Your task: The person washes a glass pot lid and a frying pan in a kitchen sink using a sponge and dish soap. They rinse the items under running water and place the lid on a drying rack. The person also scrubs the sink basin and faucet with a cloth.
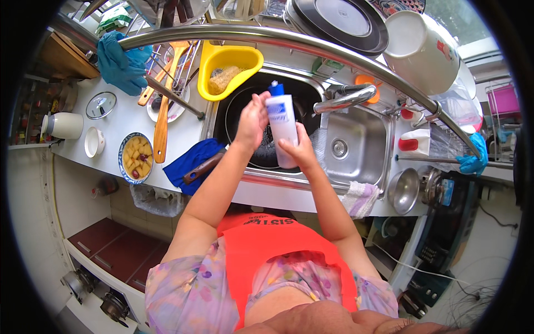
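Note:
In my right hand (300, 147) is a translucent white squeeze bottle (282, 128) with a blue cap, gripped round its lower half. It is held nearly upright above the left sink basin. My left hand (253, 123) is beside the bottle's upper part, palm toward it and fingers extended close to the cap; I cannot tell whether they touch it. Below both hands a dark frying pan (231, 119) sits in the basin, partly hidden by my hands. Its brown handle (204, 167) sticks out over the front left edge, across a blue cloth (186, 167).
A yellow strainer basket (233, 50) holding a sponge stands behind the basin. A chrome faucet (345, 100) reaches over the steel right basin (356, 161). Leftward are a bowl of cut potatoes (137, 158) and a wooden spatula (161, 125). A metal rack rail (267, 34) crosses overhead.

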`<state>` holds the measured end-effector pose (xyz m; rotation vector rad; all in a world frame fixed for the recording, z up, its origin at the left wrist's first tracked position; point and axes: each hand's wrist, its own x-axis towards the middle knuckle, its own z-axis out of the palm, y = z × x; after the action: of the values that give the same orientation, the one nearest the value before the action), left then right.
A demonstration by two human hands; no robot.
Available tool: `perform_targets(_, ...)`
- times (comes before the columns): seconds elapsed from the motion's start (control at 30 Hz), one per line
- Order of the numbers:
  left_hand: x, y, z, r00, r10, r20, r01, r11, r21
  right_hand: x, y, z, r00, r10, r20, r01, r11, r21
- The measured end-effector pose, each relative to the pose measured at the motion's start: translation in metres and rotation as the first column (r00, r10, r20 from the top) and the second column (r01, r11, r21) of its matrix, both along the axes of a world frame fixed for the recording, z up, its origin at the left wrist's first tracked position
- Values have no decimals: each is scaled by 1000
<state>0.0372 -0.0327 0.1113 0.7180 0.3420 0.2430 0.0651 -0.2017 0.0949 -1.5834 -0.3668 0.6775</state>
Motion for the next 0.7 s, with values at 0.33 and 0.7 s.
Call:
perform_targets(0.33, 10, 14, -26, 981, -189, -46, 149, 882, -447, -11, -47, 93, 817, 456, 353, -71, 686, -724)
perform_targets(0.7, 1, 9, -44, 990, -136, -27, 99, 832, -545, -9, -45, 101, 683, 570, 456, -8, 631, -776)
